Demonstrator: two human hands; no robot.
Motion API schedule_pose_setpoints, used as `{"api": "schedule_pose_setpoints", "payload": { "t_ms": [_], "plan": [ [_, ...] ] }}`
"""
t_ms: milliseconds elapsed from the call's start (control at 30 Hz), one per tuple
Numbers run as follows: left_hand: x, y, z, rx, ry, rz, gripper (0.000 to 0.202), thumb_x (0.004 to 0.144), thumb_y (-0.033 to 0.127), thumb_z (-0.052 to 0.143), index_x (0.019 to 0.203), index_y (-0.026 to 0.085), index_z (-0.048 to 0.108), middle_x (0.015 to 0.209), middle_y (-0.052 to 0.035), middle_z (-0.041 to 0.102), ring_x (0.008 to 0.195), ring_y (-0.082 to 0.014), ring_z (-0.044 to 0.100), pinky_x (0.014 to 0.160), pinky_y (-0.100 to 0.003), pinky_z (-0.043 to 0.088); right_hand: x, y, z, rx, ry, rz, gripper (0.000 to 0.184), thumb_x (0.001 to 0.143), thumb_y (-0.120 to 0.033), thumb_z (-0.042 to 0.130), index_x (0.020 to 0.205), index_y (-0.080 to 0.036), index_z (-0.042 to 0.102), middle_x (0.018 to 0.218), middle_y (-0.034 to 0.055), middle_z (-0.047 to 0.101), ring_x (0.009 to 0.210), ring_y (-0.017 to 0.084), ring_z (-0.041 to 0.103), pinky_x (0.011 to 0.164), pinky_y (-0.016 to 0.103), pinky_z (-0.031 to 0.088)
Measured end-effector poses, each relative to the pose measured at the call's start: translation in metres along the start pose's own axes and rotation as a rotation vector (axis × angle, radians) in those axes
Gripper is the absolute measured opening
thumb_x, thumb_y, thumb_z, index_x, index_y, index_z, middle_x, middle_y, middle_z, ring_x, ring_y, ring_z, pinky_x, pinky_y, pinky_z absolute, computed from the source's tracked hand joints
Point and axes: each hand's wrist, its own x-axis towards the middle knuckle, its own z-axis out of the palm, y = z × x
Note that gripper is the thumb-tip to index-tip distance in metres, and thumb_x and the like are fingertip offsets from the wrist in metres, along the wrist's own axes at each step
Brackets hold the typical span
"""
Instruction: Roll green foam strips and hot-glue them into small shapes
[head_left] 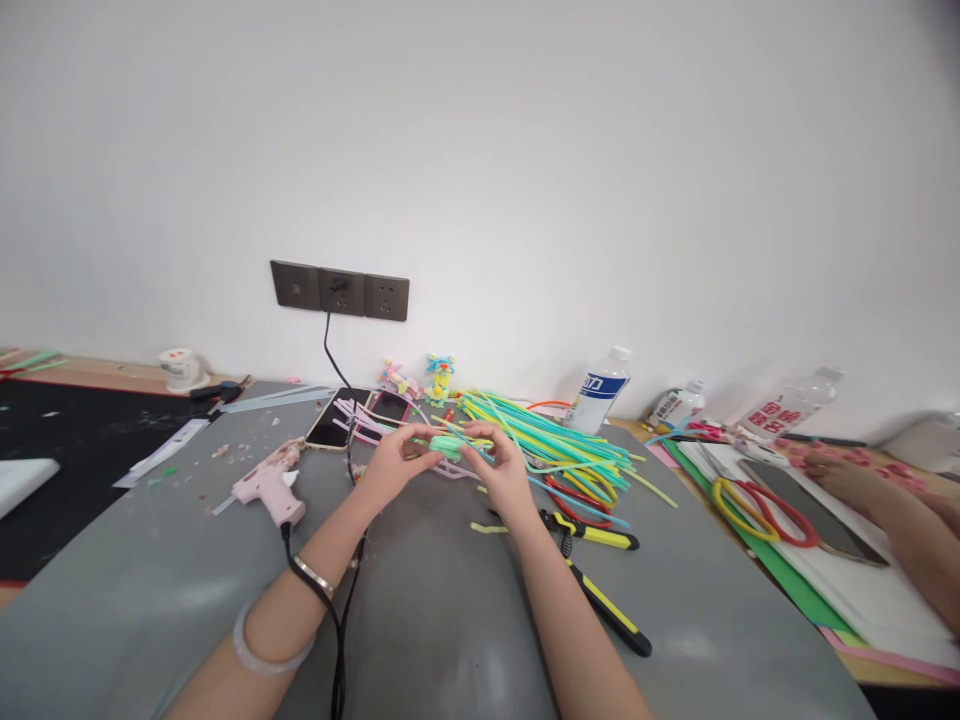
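Note:
Between my two hands, above the grey table mat, is a small coiled piece of mint-green pipe cleaner. My left hand pinches its left side between thumb and fingers. On the right, my right hand closes on the other side, with a blue pipe cleaner running by its fingertips. A pile of green, yellow and blue pipe cleaners lies just beyond my right hand. Pink pipe cleaners lie behind my left hand.
A pink glue gun lies at left, its black cord passing under my left arm. Yellow-black pliers lie right of my right forearm. A bottle and two small pipe-cleaner figures stand near the wall. Another person's hand is at far right.

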Motion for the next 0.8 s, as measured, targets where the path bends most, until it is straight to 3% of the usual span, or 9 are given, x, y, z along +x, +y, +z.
{"api": "schedule_pose_setpoints", "payload": {
  "t_ms": [100,233,567,800],
  "plan": [
    [0.000,0.001,0.000,-0.013,0.004,-0.003,0.036,0.069,0.031,0.076,0.099,0.015,0.065,0.111,-0.0102,0.069,0.078,-0.0165,0.068,0.074,-0.031,0.057,0.001,0.004,0.002,0.157,-0.004,0.098,0.027,0.083,-0.041,0.064,0.104,-0.023,0.062,0.108,0.0080,0.068,0.096,0.024,0.062,0.078,0.035,0.047],
    [0.000,0.001,0.000,-0.013,-0.016,0.014,0.035,0.070,0.029,0.076,0.100,0.016,0.066,0.113,-0.0102,0.069,0.081,-0.0169,0.068,0.075,-0.031,0.056,-0.001,0.003,0.004,0.285,-0.103,0.173,0.035,0.079,-0.047,0.068,0.106,-0.024,0.064,0.108,0.0075,0.070,0.101,0.025,0.063,0.084,0.036,0.050],
    [0.000,0.001,-0.001,0.012,-0.065,0.033,0.039,0.074,0.031,0.073,0.109,0.015,0.068,0.109,-0.0111,0.070,0.088,-0.0205,0.067,0.080,-0.033,0.054,-0.003,-0.007,0.003,0.359,-0.215,0.248,0.029,0.078,-0.045,0.072,0.100,-0.025,0.069,0.108,0.0042,0.071,0.099,0.024,0.063,0.085,0.035,0.048],
    [0.000,-0.002,-0.001,-0.010,-0.028,0.023,0.043,0.073,0.034,0.074,0.110,0.015,0.065,0.109,-0.0112,0.070,0.087,-0.0193,0.067,0.077,-0.031,0.054,-0.003,-0.005,0.004,0.374,-0.217,0.280,0.026,0.077,-0.041,0.072,0.097,-0.025,0.070,0.102,0.0023,0.069,0.091,0.020,0.061,0.081,0.032,0.047]
  ]
}}
